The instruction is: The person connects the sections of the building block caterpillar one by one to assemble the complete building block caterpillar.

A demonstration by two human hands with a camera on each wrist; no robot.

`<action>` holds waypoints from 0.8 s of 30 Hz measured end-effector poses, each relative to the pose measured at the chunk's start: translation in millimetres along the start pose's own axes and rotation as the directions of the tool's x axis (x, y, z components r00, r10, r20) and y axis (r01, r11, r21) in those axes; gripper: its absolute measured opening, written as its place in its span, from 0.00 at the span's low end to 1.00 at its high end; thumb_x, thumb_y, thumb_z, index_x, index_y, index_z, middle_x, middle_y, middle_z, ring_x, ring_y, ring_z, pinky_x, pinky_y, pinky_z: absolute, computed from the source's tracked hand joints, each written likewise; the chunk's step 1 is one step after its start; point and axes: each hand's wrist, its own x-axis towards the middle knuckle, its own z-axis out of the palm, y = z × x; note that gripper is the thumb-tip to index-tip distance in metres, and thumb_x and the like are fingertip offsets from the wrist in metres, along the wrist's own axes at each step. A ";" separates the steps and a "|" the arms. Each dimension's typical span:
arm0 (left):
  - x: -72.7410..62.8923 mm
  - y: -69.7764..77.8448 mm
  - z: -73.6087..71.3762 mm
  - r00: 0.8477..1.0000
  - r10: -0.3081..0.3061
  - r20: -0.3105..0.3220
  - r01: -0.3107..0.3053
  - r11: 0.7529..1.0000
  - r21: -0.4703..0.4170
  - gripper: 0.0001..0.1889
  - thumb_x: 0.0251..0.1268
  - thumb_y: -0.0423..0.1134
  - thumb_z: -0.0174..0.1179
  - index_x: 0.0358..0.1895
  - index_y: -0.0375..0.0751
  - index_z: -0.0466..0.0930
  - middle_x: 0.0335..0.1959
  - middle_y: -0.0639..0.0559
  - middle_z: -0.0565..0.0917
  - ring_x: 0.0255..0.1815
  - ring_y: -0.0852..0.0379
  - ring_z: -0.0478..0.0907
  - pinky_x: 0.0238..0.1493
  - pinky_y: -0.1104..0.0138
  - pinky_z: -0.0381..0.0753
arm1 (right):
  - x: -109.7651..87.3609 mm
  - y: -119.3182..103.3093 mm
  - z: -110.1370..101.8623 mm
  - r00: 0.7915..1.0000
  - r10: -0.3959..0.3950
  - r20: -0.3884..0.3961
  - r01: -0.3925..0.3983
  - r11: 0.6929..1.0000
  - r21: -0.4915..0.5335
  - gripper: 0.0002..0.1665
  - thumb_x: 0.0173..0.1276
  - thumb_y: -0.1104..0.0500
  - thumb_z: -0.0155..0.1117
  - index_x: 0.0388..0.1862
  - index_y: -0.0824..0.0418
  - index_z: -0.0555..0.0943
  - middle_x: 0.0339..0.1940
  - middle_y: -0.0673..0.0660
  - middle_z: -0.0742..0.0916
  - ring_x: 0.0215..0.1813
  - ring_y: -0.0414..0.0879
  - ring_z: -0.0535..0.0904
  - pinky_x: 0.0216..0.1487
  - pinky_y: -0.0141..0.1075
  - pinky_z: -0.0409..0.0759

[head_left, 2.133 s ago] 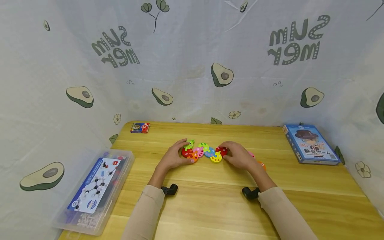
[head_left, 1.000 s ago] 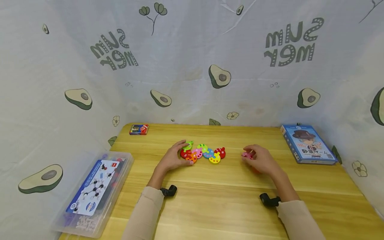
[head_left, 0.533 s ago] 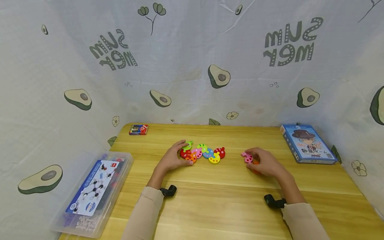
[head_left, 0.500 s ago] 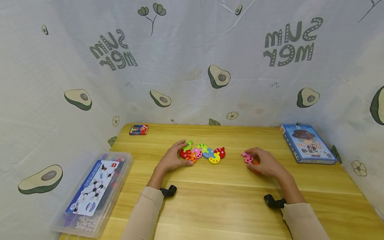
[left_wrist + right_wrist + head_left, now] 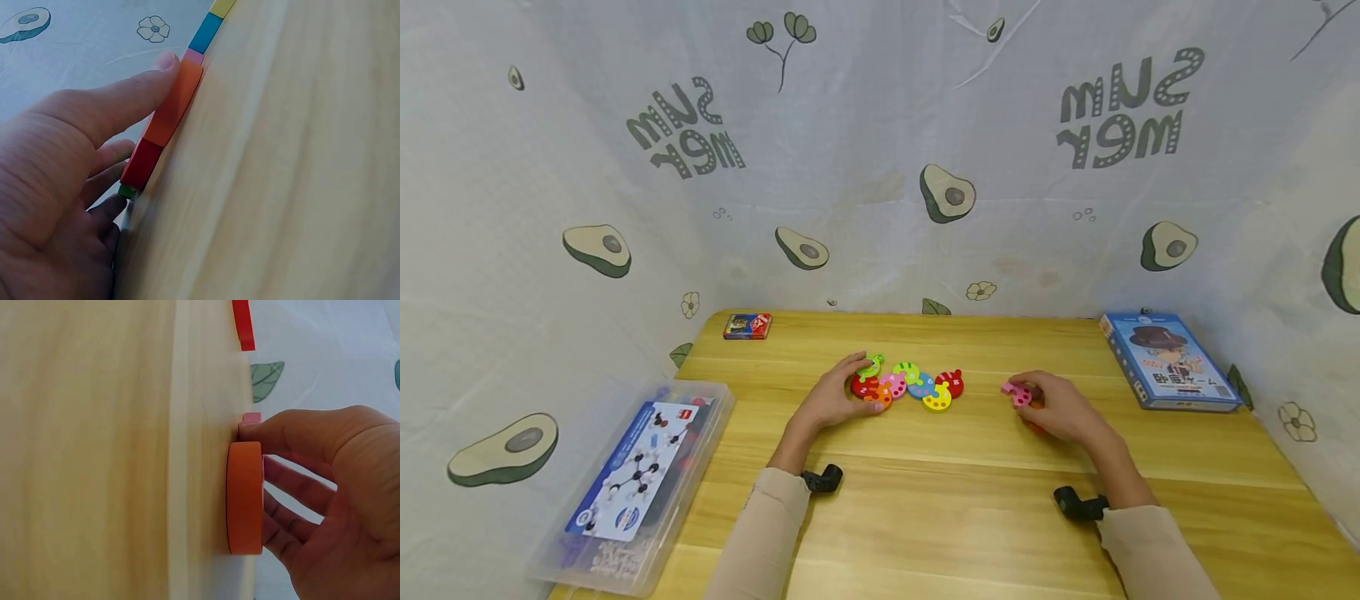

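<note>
A row of joined, numbered puzzle pieces lies on the table like a colourful caterpillar, with a green end piece at the left and a red one at the right. My left hand holds its left end, thumb on the orange piece and fingers by the green one. To the right, apart from the row, my right hand pinches a pink spotted puzzle piece between thumb and fingers. Another orange piece stands close by, partly hidden under that hand in the head view.
A clear plastic case with a molecule-model card lies at the left. At the back left is a small card box. A blue game box lies at the back right. Patterned cloth hangs behind the wooden table.
My right hand has left the red end piece, moved right and taken hold of the pink piece, which is now slightly turned. My left hand stays at the row's left end.
</note>
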 end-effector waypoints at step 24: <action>0.7 -1.3 -0.9 0.998 0.017 0.054 -0.017 1.000 0.011 0.44 0.64 0.54 0.71 0.80 0.49 0.63 0.86 0.55 0.50 0.87 0.46 0.44 0.83 0.42 0.50 | 41.3 -39.0 21.3 0.997 -0.076 -0.010 0.077 0.994 0.075 0.26 0.72 0.67 0.64 0.69 0.64 0.77 0.63 0.65 0.82 0.48 0.54 0.76 0.53 0.48 0.81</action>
